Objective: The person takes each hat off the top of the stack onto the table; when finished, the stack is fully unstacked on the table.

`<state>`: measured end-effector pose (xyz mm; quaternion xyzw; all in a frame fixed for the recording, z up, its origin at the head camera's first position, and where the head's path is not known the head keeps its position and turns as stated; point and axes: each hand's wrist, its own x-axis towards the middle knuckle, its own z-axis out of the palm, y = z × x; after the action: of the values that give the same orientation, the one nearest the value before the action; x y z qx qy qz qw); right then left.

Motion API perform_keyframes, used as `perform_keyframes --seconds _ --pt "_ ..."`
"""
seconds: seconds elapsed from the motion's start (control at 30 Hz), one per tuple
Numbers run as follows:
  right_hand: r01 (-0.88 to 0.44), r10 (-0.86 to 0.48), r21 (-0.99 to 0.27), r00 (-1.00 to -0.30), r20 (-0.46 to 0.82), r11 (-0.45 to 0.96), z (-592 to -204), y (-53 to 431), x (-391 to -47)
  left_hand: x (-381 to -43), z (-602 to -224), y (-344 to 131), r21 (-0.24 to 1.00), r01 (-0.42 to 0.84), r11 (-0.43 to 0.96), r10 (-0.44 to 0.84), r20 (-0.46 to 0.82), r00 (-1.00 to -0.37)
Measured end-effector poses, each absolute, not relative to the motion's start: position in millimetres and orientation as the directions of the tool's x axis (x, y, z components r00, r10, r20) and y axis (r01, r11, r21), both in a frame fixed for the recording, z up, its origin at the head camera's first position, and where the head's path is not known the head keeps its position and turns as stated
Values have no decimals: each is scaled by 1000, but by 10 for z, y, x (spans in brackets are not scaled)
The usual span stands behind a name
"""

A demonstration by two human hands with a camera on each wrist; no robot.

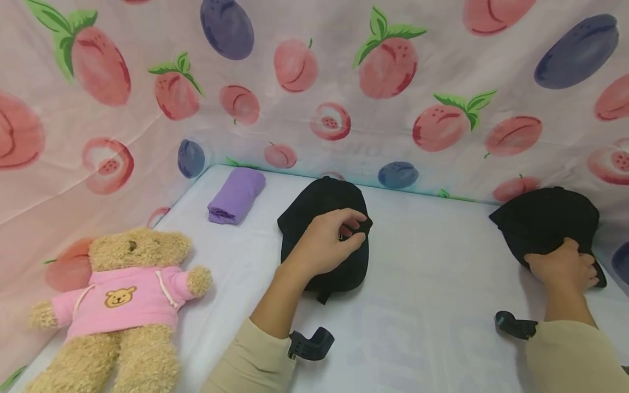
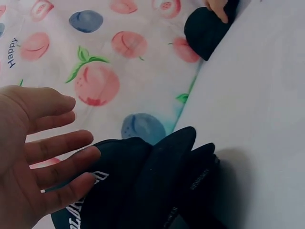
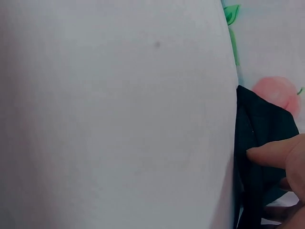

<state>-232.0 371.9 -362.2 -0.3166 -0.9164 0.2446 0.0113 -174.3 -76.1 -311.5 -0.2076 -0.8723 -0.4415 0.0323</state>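
My left hand [image 1: 326, 243] is over a black baseball cap [image 1: 324, 199] in the middle of the bed-like white surface. Its fingers are loosely bent and hold nothing. White lettering shows on this cap [image 2: 128, 162] in the left wrist view, beside the spread fingers. At the right, my right hand [image 1: 562, 265] grips a second black cap [image 1: 550, 215] near its lower edge. Seen from the right wrist, the thumb [image 3: 271, 152] presses on the dark cloth of that cap [image 3: 267, 119], with other fingers partly hidden below.
A teddy bear [image 1: 125, 300] in a pink top lies at the left. Behind it is a rolled purple cloth [image 1: 237, 195]. A fruit-print curtain [image 1: 354, 147] rises along the back and left edges of the white surface [image 1: 432, 305].
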Motion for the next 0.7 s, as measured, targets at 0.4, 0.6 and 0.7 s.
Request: perform_keyframes --seconds 0.4,0.6,0.7 --pt "544 570 -534 -810 -134 647 -3594 3711 -2303 -1780 -3110 -923 782 372 499 242 286 -927" --pt "506 567 -579 -819 -90 639 -3538 3651 -2278 -1816 -3098 -1003 770 393 502 157 366 -917" --pt "491 565 -587 -822 -67 644 -3532 3625 -2272 -1829 -3102 -1032 775 389 498 125 380 -916"
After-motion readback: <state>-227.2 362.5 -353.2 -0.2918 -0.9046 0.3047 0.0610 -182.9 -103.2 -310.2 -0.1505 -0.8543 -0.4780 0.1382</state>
